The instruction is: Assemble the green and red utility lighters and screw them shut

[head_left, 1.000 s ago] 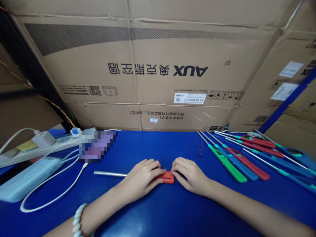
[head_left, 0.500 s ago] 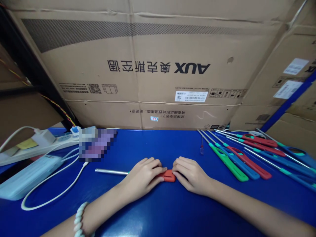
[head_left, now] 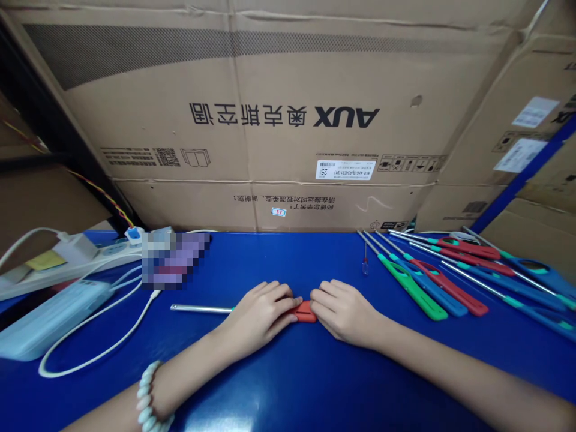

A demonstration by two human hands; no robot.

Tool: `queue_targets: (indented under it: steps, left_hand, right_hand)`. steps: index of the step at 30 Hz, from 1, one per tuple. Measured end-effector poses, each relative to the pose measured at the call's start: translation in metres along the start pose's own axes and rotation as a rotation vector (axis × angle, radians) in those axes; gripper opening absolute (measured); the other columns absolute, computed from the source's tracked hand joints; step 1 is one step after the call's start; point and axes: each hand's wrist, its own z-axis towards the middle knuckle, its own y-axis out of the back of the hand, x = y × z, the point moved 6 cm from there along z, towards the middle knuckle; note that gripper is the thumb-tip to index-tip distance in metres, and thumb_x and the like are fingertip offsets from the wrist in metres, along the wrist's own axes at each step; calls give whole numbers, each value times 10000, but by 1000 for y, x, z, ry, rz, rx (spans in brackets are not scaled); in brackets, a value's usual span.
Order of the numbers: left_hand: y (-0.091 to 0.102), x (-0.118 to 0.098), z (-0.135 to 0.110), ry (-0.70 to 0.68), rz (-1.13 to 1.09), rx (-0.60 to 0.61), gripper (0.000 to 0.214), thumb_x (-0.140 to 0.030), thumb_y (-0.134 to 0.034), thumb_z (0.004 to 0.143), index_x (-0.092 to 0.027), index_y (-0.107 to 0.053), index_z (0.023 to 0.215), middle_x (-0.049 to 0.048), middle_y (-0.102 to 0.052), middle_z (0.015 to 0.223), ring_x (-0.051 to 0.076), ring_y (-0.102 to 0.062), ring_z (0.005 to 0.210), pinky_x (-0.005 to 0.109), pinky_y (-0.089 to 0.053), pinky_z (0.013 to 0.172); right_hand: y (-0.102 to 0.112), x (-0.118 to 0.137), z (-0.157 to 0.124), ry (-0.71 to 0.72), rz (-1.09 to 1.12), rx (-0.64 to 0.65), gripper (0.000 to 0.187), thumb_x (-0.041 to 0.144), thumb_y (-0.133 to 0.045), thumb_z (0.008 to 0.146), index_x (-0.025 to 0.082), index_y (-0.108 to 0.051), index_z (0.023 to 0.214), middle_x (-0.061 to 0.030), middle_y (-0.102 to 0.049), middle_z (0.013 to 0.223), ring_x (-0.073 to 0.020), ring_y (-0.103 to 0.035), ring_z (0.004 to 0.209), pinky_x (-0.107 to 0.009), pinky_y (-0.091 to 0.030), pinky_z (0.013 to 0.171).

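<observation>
A long lighter with a red handle [head_left: 305, 311] lies flat on the blue table [head_left: 288, 372], its thin metal tube [head_left: 200, 309] pointing left. My left hand [head_left: 258, 315] lies over the middle of the lighter with fingers curled on it. My right hand [head_left: 344, 312] presses its curled fingers against the red handle's right end. Only a small patch of the handle shows between the hands. A pale bead bracelet [head_left: 150, 399] is on my left wrist.
Several long lighters with green, blue and red handles [head_left: 432, 288] lie in a row at the right. A white power strip [head_left: 67, 261], a pale power bank [head_left: 49, 318] and a white cable [head_left: 103, 348] sit at the left. Large cardboard boxes [head_left: 279, 120] wall the table's back.
Both hands have closed in slightly on the red handle, so less of it shows. The view has shifted a little downward.
</observation>
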Motion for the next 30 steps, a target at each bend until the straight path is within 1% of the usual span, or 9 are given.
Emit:
queue_targets:
  steps: [4, 7, 13, 18, 22, 25, 27, 28, 30]
  left_hand:
    - [0, -3, -1, -27, 37, -32, 277, -325, -401, 1000, -189, -632, 1067, 45, -599, 911, 182, -551, 805, 310, -423, 723]
    - [-1, -5, -1, -37, 55, -45, 292, -330, -384, 1005, -184, -636, 1033, 42, -592, 886, 180, -544, 782, 305, -419, 700]
    - [-2, -10, -1, -58, 47, -40, 354, -334, -316, 1020, -180, -635, 1030, 50, -588, 882, 182, -544, 775, 314, -430, 702]
    - [-1, -8, 0, -40, 11, -22, 322, -344, -346, 1014, -191, -619, 1089, 49, -603, 923, 181, -565, 810, 317, -443, 732]
    - [-3, -6, 1, -14, -15, 3, 275, -331, -396, 1001, -198, -605, 1120, 50, -613, 966, 191, -586, 870, 330, -453, 787]
    - [-2, -5, 1, -10, -21, -9, 262, -315, -402, 1000, -200, -577, 1158, 55, -613, 1010, 199, -584, 925, 343, -445, 835]
    - [-2, -5, 1, -13, -14, -6, 270, -299, -402, 1001, -210, -535, 1218, 53, -606, 1025, 203, -574, 942, 350, -437, 841]
    - [-2, -5, 1, -21, -9, -1, 278, -292, -396, 1004, -220, -516, 1244, 51, -600, 1019, 202, -569, 933, 345, -435, 827]
    - [-2, -7, 1, -46, 0, 4, 290, -281, -369, 1013, -248, -499, 1270, 43, -583, 979, 187, -559, 877, 319, -429, 776]
  right_hand:
    - [4, 10, 5, 90, -143, 110, 250, 103, -387, 955, 152, -597, 829, -63, -590, 829, -198, -472, 773, -338, -309, 653]
    - [4, 10, 8, 85, -150, 164, 194, 123, -425, 948, 153, -586, 845, -56, -586, 829, -208, -468, 793, -348, -299, 668]
    - [-9, -2, 9, -24, -13, 237, 130, 151, -494, 918, 168, -579, 820, -29, -604, 732, -194, -462, 731, -331, -262, 651]
    - [-21, -13, 6, -127, 91, 328, 289, 285, -481, 965, 174, -585, 718, -21, -634, 670, -172, -500, 681, -314, -267, 665]
    - [-15, -30, 5, -275, 140, 353, 344, 381, -440, 981, 175, -591, 751, -26, -659, 722, -169, -566, 701, -299, -315, 697]
    - [-1, -53, 0, -399, 55, 347, 258, 268, -399, 994, 166, -597, 865, -51, -672, 826, -187, -607, 778, -299, -361, 724]
    - [8, -71, -8, -472, -89, 413, 166, 120, -439, 939, 137, -597, 987, -95, -670, 928, -214, -621, 828, -310, -394, 738]
    - [11, -80, -13, -494, -157, 462, 232, 39, -463, 884, 118, -581, 1068, -124, -656, 1014, -232, -623, 877, -315, -412, 746]
    - [15, -96, -24, -552, -256, 554, 342, -21, -460, 834, 98, -561, 1138, -167, -615, 1122, -269, -622, 936, -334, -446, 743]
